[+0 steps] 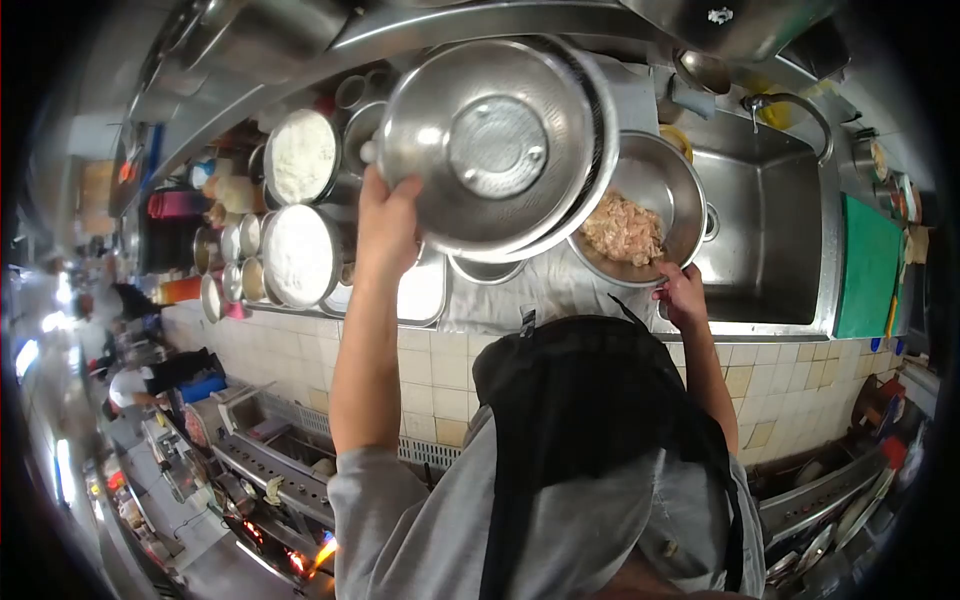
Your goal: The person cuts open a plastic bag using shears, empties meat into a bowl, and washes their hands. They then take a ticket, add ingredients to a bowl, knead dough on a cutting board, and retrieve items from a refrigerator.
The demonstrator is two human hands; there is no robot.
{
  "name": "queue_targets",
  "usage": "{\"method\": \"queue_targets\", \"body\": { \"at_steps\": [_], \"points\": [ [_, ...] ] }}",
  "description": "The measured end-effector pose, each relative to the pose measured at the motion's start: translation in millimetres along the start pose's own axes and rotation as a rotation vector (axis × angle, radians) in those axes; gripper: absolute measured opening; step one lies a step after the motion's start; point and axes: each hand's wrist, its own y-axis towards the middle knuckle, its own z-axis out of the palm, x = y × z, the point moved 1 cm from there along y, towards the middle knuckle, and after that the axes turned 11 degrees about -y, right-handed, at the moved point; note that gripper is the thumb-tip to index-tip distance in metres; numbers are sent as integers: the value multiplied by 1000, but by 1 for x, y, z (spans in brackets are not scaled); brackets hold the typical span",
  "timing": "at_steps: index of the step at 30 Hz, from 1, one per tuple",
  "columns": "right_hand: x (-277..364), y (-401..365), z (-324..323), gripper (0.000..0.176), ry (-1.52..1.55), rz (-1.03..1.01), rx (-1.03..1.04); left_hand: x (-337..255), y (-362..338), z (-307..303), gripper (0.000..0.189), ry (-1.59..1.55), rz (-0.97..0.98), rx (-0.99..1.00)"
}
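My left hand (392,215) grips the rim of a wide steel colander (440,110) with finely dotted walls, the thumb over the edge. Another metal rim (607,110) shows behind the colander, so at least one more vessel is nested with it. The pair is held tilted above the counter. At the right, my right hand (682,292) is closed on the near edge of a large metal bowl (683,190). Inside that bowl lies a heap of pale raw-looking meat pieces (622,232). The colander hides part of the bowl's left side.
A steel sink (760,230) with a curved faucet (800,105) is to the right, beside a green cutting board (868,270). Round containers of white powder (300,255) and small metal tins (232,275) stand left. Behind me are stoves with a flame (325,552) and a person (135,385).
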Motion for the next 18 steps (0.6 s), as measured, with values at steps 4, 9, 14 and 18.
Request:
{"method": "queue_targets", "body": {
  "at_steps": [4, 9, 14, 18],
  "points": [
    [-15, -15, -12, 24, -21, -50, 35, 16, 53, 49, 41, 28, 41, 73],
    [-31, -39, -17, 22, -25, 18, 10, 45, 84, 120, 33, 21, -210, 108],
    [-18, -54, -9, 26, -59, 68, 12, 92, 108, 150, 60, -55, -211, 81],
    [-20, -57, -1, 34, -30, 110, -36, 92, 63, 104, 67, 365, 357, 193]
  ]
}}
